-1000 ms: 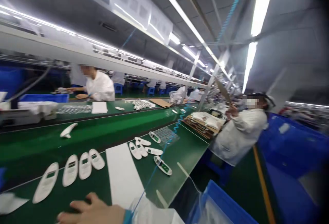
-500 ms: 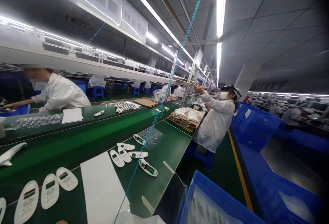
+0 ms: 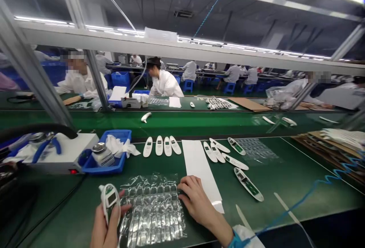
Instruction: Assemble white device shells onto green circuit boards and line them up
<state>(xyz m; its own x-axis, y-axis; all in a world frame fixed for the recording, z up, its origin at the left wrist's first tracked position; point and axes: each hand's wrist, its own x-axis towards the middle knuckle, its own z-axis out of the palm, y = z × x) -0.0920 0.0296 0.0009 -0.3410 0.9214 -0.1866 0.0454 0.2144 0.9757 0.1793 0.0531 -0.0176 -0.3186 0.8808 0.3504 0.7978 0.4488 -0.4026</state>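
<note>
My left hand (image 3: 107,221), at the lower left, is closed around a white handheld device (image 3: 110,198) with a small screen and an exposed green circuit board. It looks like a thermometer held upright. The left fingertips reach the left edge of a clear plastic blister sheet (image 3: 154,214) lying on the green bench. My right hand (image 3: 196,200) rests at the sheet's right edge, fingers bent and thumb apart, touching it. Behind it lies a white paper strip (image 3: 199,164). White device shells (image 3: 167,146) stand in a row farther back, and an open shell with a circuit board (image 3: 248,184) lies right.
A blue tray (image 3: 114,168) holds a metal-topped bottle (image 3: 101,153) and white wipes. Beside it are a white box (image 3: 61,160) and blue-handled pliers (image 3: 42,149). A second blister sheet (image 3: 258,149) and stacked cardboard (image 3: 322,153) lie right. A blue coiled cord (image 3: 316,187) crosses the right side.
The view has swung left from along the line to face the bench. Both my hands, the blister sheet between them and the held device now show; before, only a fingertip showed.
</note>
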